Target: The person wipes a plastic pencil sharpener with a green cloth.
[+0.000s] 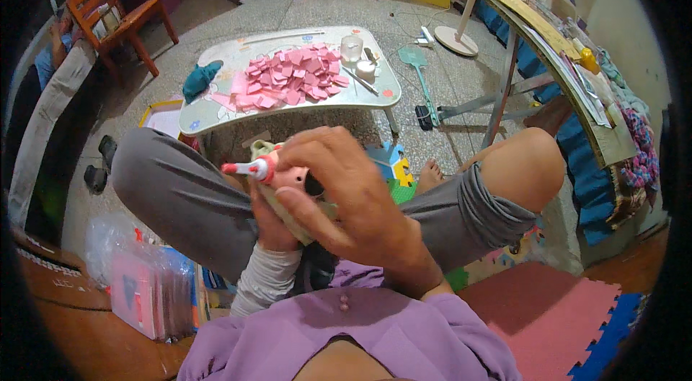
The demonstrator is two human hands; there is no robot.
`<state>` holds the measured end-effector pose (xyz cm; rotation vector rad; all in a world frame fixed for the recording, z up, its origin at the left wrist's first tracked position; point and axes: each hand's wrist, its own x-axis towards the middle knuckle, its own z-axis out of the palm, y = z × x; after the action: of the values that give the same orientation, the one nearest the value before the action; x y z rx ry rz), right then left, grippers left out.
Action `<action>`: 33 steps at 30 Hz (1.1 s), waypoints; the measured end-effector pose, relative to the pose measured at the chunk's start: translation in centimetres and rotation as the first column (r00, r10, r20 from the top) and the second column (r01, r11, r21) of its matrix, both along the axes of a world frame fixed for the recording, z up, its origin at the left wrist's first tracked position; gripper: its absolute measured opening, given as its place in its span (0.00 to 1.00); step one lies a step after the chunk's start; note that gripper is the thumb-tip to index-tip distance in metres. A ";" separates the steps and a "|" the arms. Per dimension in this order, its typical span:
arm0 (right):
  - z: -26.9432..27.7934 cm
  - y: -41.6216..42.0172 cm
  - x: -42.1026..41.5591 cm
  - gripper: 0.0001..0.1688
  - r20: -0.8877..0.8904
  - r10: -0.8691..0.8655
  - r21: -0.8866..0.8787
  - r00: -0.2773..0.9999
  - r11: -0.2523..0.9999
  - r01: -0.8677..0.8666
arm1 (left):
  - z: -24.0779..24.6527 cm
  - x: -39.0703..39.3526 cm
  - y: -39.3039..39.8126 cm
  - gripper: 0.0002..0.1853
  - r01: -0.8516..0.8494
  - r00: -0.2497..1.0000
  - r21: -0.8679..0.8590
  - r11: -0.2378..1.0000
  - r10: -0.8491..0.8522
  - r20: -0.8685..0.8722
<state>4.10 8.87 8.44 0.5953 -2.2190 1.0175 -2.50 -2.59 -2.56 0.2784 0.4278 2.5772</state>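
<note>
My left hand (274,227), at the end of a pale wrist sleeve, grips a small pink and cream figure-like object (289,178) over my lap. A white nozzle with a red tip and red collar (254,168) sticks out from its left side. Over the object arches my right hand (346,192), its thumb and fingers curved and slightly blurred. Its fingertips are close to the red collar; whether they press on it I cannot tell. Much of the object is hidden behind this hand. Pale green cloth (262,148) shows at its far end.
A low folding table (216,54) ahead bears a heap of pink paper pieces (294,75), a clear jar (352,49), a small white tub (366,69), a pen (359,80) and teal cloth (201,81). Plastic-wrapped packs (146,294) stand at left; a slanted board table (573,73) at right.
</note>
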 end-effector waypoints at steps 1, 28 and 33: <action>-0.6 -0.6 -0.3 0.22 -0.007 -0.067 0.042 0.998 0.997 0.068 | 0.9 0.1 -0.5 0.33 -0.027 0.999 0.012 1.000 0.028 -0.026; -6.7 0.5 -5.0 0.37 0.097 -0.160 -0.536 0.982 0.824 0.187 | -2.6 -1.4 5.0 0.34 -0.511 0.783 -0.238 0.826 0.333 -0.526; -6.4 0.1 -5.0 0.32 0.218 0.034 -0.529 0.975 0.844 0.089 | -2.1 -2.1 2.6 0.34 -0.383 0.890 -0.145 0.912 0.323 -0.322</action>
<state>-0.85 8.99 1.99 0.1995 -1.9693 1.6748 -4.62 -0.02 -4.69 0.5561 0.9264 2.8217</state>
